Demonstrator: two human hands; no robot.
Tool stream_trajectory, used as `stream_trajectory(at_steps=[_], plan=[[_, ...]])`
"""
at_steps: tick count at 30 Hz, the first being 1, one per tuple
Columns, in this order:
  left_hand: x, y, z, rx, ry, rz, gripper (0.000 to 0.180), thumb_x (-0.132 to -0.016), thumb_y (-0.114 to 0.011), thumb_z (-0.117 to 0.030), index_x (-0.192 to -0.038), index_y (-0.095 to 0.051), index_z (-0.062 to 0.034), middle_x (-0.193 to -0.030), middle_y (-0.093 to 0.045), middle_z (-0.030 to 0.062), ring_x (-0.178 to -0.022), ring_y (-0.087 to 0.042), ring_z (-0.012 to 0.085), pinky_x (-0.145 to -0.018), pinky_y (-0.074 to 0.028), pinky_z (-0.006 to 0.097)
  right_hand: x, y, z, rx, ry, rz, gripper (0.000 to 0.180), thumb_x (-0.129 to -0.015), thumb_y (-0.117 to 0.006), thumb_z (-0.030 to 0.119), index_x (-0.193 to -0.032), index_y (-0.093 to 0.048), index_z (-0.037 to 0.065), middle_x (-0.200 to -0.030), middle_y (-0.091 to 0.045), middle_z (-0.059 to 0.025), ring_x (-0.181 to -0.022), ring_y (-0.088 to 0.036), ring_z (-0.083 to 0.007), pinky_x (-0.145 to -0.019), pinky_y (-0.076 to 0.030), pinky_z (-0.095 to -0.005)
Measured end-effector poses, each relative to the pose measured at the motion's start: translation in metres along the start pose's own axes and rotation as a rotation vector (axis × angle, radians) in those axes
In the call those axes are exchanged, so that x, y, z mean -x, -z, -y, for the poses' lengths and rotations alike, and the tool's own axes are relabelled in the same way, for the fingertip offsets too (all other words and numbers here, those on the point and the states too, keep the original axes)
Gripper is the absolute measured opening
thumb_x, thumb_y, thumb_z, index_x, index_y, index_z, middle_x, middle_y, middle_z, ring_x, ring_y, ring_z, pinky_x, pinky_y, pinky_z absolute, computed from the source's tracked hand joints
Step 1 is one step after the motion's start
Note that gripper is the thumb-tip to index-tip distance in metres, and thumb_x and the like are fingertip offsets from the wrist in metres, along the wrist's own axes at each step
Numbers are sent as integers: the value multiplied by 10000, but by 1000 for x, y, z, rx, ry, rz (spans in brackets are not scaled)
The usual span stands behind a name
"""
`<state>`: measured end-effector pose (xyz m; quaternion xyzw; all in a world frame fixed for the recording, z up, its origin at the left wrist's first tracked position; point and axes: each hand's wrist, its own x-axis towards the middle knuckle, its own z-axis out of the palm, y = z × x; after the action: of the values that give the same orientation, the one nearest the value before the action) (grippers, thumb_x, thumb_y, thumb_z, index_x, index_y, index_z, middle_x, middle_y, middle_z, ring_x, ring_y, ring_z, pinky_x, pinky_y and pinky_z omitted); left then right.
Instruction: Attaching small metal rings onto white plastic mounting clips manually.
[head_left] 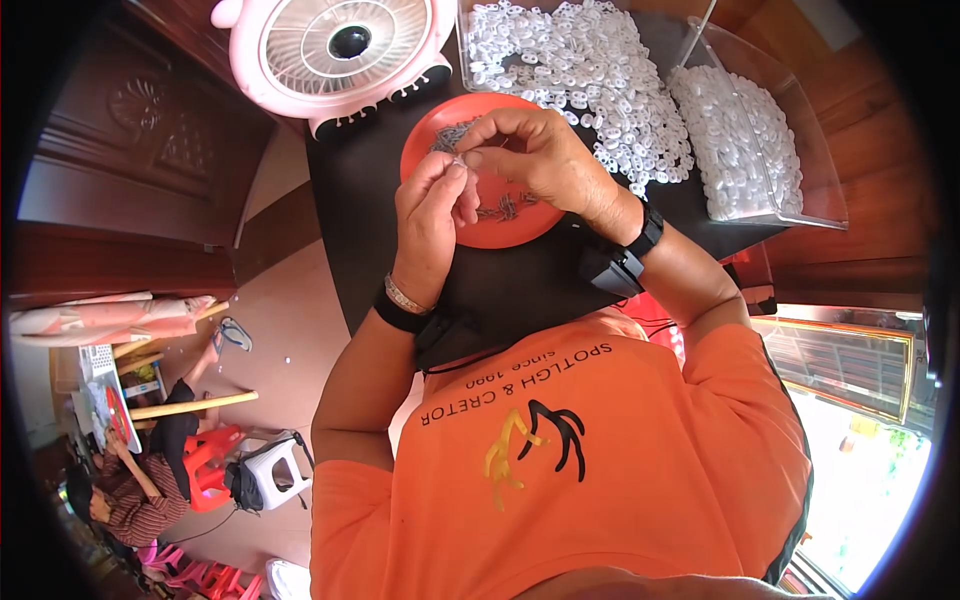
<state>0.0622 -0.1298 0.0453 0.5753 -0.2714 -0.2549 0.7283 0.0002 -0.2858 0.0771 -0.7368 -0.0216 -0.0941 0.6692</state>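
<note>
My left hand (432, 215) and my right hand (545, 160) meet over a red plate (505, 237). Between the thumb and fingers of my left hand is a small whitish plastic piece (459, 163), mostly covered by the fingertips. The thumb and forefinger of my right hand are pinched together right beside it; what they hold is too small to make out. On the plate lie thin grey metal pieces, like small screws or pins, in a pile (452, 136) at the far left and a looser group (507, 208) nearer me.
Many small white oval plastic pieces with holes (640, 130) spread across the dark table (370, 200). A clear bin (745, 150) of white pieces stands at the right. A pink fan (345, 45) sits far left. Beyond, a person (140, 490) sits near red and white stools.
</note>
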Motion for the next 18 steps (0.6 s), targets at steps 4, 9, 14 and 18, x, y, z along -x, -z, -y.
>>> stream_trajectory(at_steps=[4,9,14,18], plan=[[-1,4,2,-23,-17,-25,194,-939,-443,-180,-856,-535,-32,-684,-545,20,-561,-490,77,-524,-358,205,1,1,0,42,-17,11,119,-847,-643,61,-943,-651,-8,-868,-661,-37,-842,-604,-98,-805,-479,-249],[-3,2,3,-43,-5,-19,181,-938,-445,-172,-857,-531,-34,-682,-543,15,-568,-489,74,-534,-363,208,1,3,-3,208,-8,17,81,-858,-626,42,-934,-645,19,-845,-648,1,-765,-583,-52,-680,-475,-198],[-4,0,3,-86,-56,10,155,-927,-451,-149,-843,-523,-40,-680,-538,13,-581,-493,75,-547,-364,210,3,2,-9,140,116,13,102,-826,-651,45,-925,-651,21,-809,-650,-20,-754,-596,-83,-680,-486,-230],[-5,4,5,-46,-26,31,151,-921,-446,-139,-831,-517,-40,-673,-530,14,-574,-492,82,-537,-359,211,-1,13,-7,209,185,62,91,-833,-647,35,-922,-666,29,-830,-648,3,-778,-587,-64,-681,-472,-215]])
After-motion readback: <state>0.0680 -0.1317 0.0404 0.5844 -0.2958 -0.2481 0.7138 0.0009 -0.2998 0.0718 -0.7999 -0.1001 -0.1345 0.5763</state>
